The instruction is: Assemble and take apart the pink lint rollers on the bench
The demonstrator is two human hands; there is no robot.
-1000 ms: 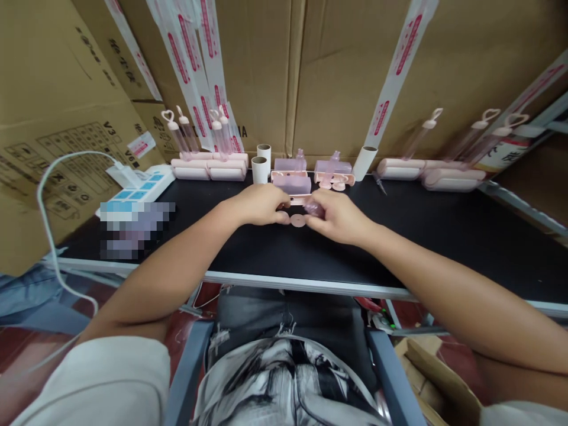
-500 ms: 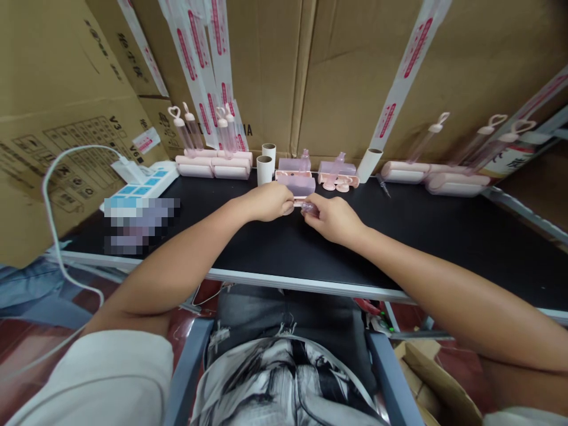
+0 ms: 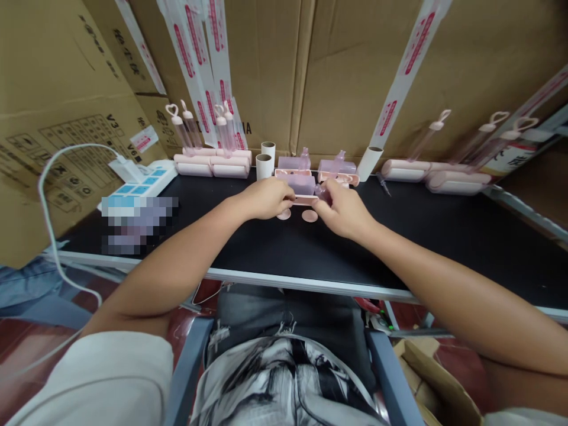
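A pink strip-shaped piece (image 3: 305,200) lies at the middle of the black table, in front of a translucent purple roller piece (image 3: 297,184). My left hand (image 3: 269,198) is closed at the strip's left end, with its fingertips pressed together; what they pinch is hidden. At the other end, my right hand (image 3: 345,208) has thumb and fingers around a small clear purple bottle-shaped part (image 3: 319,189), partly covered by the fingers. Two flat pink discs lie just in front: a left disc (image 3: 284,215) below my left fingers and a right disc (image 3: 309,216).
White cardboard tubes (image 3: 264,167) stand behind my left hand, and another tube (image 3: 370,164) leans at right. Pink rollers with heart-topped wands (image 3: 194,165) line the back. A screwdriver (image 3: 384,185) lies right; a power strip (image 3: 151,186) with a cable sits left.
My right hand has shifted slightly right with the small clear purple part, which was nearer the middle. The two pink discs and the pink strip now show between my hands.
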